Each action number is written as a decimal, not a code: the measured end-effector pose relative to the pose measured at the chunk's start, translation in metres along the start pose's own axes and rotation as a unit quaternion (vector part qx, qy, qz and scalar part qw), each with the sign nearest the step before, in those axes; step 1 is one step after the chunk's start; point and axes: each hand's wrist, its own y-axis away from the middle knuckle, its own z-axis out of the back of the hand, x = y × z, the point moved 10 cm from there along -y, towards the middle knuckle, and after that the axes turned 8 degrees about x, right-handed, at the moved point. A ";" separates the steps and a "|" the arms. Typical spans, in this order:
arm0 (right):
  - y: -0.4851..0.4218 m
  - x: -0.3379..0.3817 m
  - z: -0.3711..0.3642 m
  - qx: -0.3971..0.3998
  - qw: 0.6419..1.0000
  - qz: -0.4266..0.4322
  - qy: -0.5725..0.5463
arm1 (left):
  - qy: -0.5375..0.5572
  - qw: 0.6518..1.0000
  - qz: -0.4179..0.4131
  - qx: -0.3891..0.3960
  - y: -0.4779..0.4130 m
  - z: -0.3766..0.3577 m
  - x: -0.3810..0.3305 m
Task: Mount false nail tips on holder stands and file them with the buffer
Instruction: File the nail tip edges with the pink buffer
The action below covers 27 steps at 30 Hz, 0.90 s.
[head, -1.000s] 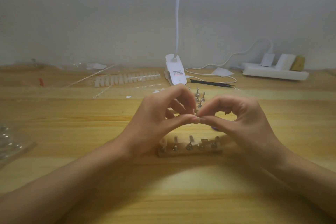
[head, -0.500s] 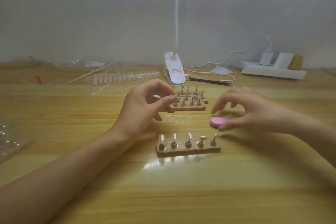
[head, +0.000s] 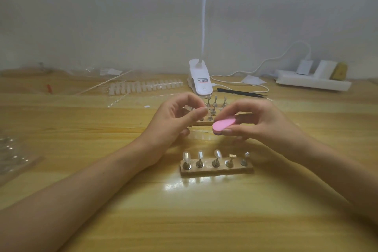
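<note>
False nail tips (head: 217, 154) mounted upright on three stands of the near holder block (head: 216, 171) — set front and centre, within easy reach. Above them, pink buffer (head: 224, 124) pinched by its edges in the curled right hand (head: 259, 122), flat face angled toward the left hand (head: 176, 122), thumb and forefinger closed on a small pale piece (head: 188, 108) — probably another tip, steadied for filing.
</note>
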 end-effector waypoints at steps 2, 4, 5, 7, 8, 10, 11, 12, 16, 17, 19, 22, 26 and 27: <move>0.000 -0.007 -0.012 0.016 0.998 -0.009 -0.063 | -0.016 1.000 -0.004 0.012 0.000 -0.004 -0.001; -0.001 -0.014 -0.015 0.005 0.994 -0.013 -0.108 | -0.034 0.999 -0.002 0.021 0.000 -0.007 0.000; -0.001 -0.017 -0.013 -0.009 0.991 -0.013 -0.133 | -0.041 0.999 -0.002 0.024 0.000 -0.008 0.001; -0.002 -0.023 -0.006 -0.047 0.980 -0.014 -0.193 | -0.040 0.999 -0.002 0.026 0.000 -0.009 0.001; -0.001 -0.026 -0.002 -0.067 0.972 -0.015 -0.224 | -0.036 0.999 -0.001 0.024 0.001 -0.008 0.002; -0.001 -0.030 0.001 -0.078 0.967 -0.021 -0.244 | -0.028 0.999 -0.003 0.020 0.001 -0.007 0.003; -0.001 -0.030 -0.003 -0.058 0.974 -0.023 -0.217 | -0.031 0.999 -0.008 0.019 0.001 -0.008 0.002; -0.002 -0.028 -0.009 -0.031 0.983 -0.025 -0.181 | -0.038 0.999 -0.014 0.019 0.001 -0.008 0.001; -0.002 -0.026 -0.004 -0.064 0.978 -0.017 -0.200 | -0.058 0.998 -0.030 0.013 0.001 -0.007 -0.003; -0.002 -0.028 -0.002 -0.071 0.974 -0.019 -0.215 | -0.060 0.998 -0.033 0.005 0.001 -0.006 -0.004; -0.003 -0.027 -0.008 -0.038 0.983 -0.028 -0.180 | -0.070 0.997 -0.037 -0.001 0.002 -0.005 -0.005; -0.002 -0.025 -0.008 -0.048 0.983 -0.017 -0.175 | -0.090 0.995 -0.037 -0.001 0.002 -0.005 -0.006; -0.003 -0.024 -0.013 -0.024 0.983 -0.021 -0.182 | -0.099 0.994 -0.038 -0.010 0.002 -0.004 -0.006; -0.004 -0.023 -0.016 -0.011 0.986 -0.020 -0.167 | -0.097 0.995 -0.037 -0.009 0.002 -0.004 -0.006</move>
